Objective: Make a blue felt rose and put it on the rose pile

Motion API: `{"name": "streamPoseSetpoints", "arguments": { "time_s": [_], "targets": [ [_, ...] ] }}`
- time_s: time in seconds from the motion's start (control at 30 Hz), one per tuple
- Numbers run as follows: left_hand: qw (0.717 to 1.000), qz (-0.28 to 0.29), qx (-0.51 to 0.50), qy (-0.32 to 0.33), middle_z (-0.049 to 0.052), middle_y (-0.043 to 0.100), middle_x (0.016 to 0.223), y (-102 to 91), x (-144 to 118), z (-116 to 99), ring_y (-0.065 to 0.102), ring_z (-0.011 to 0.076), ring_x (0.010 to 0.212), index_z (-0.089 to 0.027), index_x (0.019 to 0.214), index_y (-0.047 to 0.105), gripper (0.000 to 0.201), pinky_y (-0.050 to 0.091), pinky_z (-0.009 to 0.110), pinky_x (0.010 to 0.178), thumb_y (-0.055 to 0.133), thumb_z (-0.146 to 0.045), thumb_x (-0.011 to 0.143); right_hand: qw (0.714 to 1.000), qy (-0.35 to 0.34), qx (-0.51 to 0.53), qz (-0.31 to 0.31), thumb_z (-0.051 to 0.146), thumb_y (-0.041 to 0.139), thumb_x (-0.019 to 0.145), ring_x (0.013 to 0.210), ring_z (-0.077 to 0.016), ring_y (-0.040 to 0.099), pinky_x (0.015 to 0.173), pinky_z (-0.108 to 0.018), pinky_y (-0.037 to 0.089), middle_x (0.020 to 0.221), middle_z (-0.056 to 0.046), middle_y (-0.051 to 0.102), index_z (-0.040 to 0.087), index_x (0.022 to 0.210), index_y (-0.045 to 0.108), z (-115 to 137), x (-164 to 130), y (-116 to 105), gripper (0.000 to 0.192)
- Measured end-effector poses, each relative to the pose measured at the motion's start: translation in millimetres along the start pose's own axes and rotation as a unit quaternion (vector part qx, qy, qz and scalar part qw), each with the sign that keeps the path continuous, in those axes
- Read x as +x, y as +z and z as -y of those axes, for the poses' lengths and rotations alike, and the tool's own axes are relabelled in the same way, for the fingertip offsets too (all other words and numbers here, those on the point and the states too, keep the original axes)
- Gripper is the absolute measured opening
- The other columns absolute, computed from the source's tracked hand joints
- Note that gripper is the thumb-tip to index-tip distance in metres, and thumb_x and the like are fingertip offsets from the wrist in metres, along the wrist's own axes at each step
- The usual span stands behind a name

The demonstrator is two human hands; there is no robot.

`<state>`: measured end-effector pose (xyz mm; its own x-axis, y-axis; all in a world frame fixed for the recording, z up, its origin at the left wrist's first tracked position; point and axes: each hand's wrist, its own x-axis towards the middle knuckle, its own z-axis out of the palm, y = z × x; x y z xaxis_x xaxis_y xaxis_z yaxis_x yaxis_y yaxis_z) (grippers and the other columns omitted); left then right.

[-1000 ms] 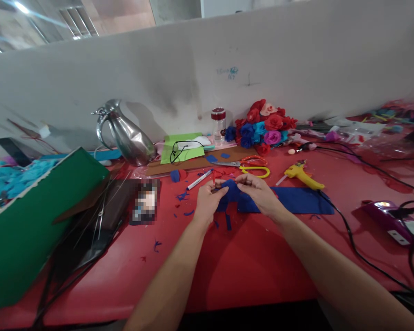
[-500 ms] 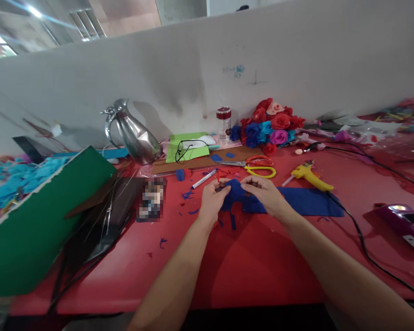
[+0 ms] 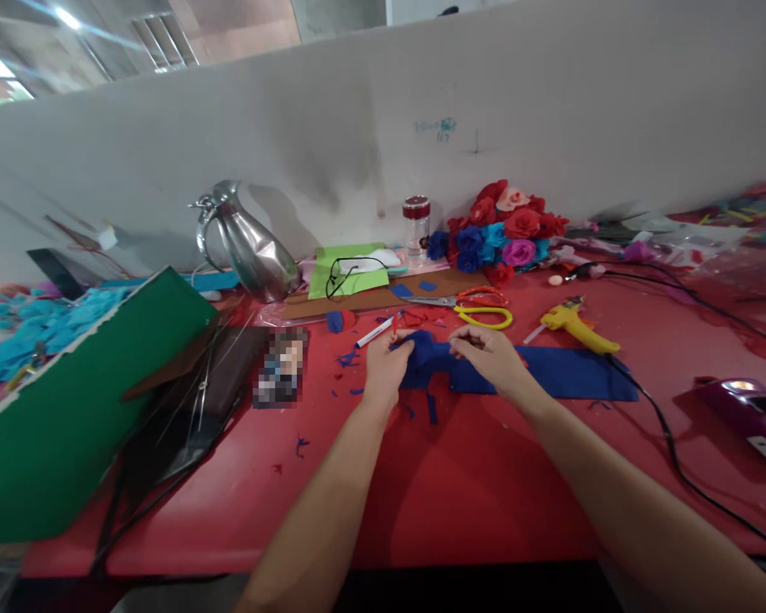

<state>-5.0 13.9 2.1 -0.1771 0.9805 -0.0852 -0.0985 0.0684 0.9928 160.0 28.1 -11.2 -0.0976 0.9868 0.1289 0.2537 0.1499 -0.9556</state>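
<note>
My left hand [image 3: 385, 368] pinches a small gathered piece of blue fabric [image 3: 425, 347] that resembles a rolled petal; a red bit pokes up by its fingers. My right hand [image 3: 496, 364] is closed in a pinch just to the right of that piece, and whatever its fingertips hold is too small to make out. Under both hands lies a long strip of blue fabric [image 3: 578, 375], stretching out to the right. Behind them rest scissors [image 3: 485, 317] with red and yellow handles, and a white marker [image 3: 375, 330].
A yellow glue gun [image 3: 574, 325] with a black cord lies to the right. Fabric flowers [image 3: 517, 226], a glass jar [image 3: 415, 230] and a metal jug [image 3: 248, 247] stand along the wall. A green board [image 3: 89, 417] leans at left. Blue scraps [image 3: 347, 361] litter the red table [image 3: 460, 494].
My right hand's fingertips have drawn slightly away from the small blue piece. My left hand has shifted a little to the left, keeping hold of it.
</note>
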Motion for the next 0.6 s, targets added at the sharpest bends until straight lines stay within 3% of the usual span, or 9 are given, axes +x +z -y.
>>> {"name": "streamPoseSetpoints", "arguments": {
  "time_s": [0.17, 0.4, 0.5, 0.6],
  "targets": [
    [0.996, -0.079, 0.045, -0.014, -0.003, 0.061, 0.059, -7.8, 7, 2, 0.050, 0.0094, 0.055, -0.016, 0.073, 0.071, 0.021, 0.040, 0.021, 0.058, 0.053, -0.012, 0.062, 0.983, -0.078, -0.164, -0.027, 0.026, 0.056, 0.072, 0.069, -0.0195, 0.062, 0.069, -0.033, 0.047, 0.074, -0.003, 0.070, 0.023, 0.073, 0.065, -5, -1, -1, 0.010],
    [0.982, -0.127, 0.139, -0.019, -0.005, 0.051, 0.051, -14.2, 16, 6, 0.042, 0.0088, 0.046, -0.016, 0.082, 0.071, 0.024, 0.030, 0.020, 0.049, 0.054, -0.013, 0.066, 0.941, -0.147, -0.303, -0.014, 0.024, 0.065, 0.070, 0.083, -0.0247, 0.060, 0.088, -0.044, 0.042, 0.083, -0.007, 0.068, 0.022, 0.084, 0.068, -26, 3, 3, 0.015],
    [0.968, -0.128, 0.214, 0.001, -0.002, 0.056, 0.055, -20.3, 18, 6, 0.053, 0.0143, 0.058, -0.018, 0.082, 0.072, 0.022, 0.039, 0.023, 0.057, 0.058, -0.014, 0.065, 0.938, -0.137, -0.318, -0.009, 0.022, 0.063, 0.070, 0.079, -0.0233, 0.058, 0.083, -0.042, 0.042, 0.079, -0.006, 0.067, 0.023, 0.074, 0.066, -33, 5, 4, 0.005],
    [0.954, -0.141, 0.255, 0.071, 0.004, 0.065, 0.075, -23.0, 16, 4, 0.062, 0.0219, 0.084, -0.019, 0.081, 0.072, 0.024, 0.045, 0.028, 0.077, 0.062, -0.010, 0.062, 0.946, -0.126, -0.298, -0.012, 0.019, 0.060, 0.070, 0.072, -0.0212, 0.058, 0.078, -0.038, 0.043, 0.072, -0.003, 0.066, 0.024, 0.065, 0.061, -29, 6, 2, 0.007]
  ]
}}
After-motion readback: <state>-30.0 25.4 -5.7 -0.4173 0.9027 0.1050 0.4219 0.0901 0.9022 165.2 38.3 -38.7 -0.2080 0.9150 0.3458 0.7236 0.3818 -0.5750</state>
